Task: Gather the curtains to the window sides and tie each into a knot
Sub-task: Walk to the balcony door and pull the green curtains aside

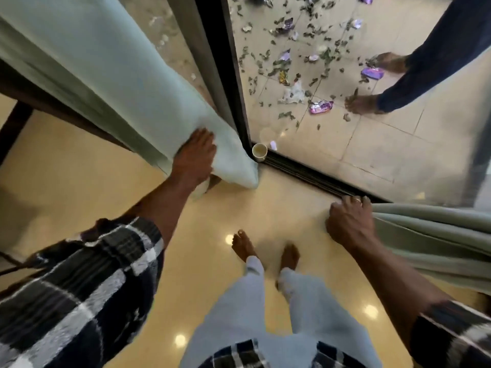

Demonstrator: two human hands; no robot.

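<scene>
Head view, looking steeply down at a glass sliding door.

Left hand (195,158): fingers curled over a fold near the bottom hem of the pale green fabric left curtain (106,75). Cloth bunches under the palm, so the hand has hold of it. The curtain rises up and away to the left of this hand, and its lower corner hangs just to the right of the fingers.

Right hand (348,221): fingers curled tight over the leading edge of the matching pale green right curtain (430,235), gripping it. The fabric gathers in long folds and trails off to the right of the hand.

The hands are well apart (both plaid sleeves are motion-blurred). Between them is glossy cream floor tile (279,197), with the person's own bare feet (244,245) nearer the body.

A small white paper cup (259,152) stands upright just beyond the left hand, past the curtain corner, at the end of the dark metal door track (313,179).

Through the glass, beyond the right hand, dry leaves and purple wrappers (320,107) litter the tiles. Another person's bare feet (361,103) stand among them.
</scene>
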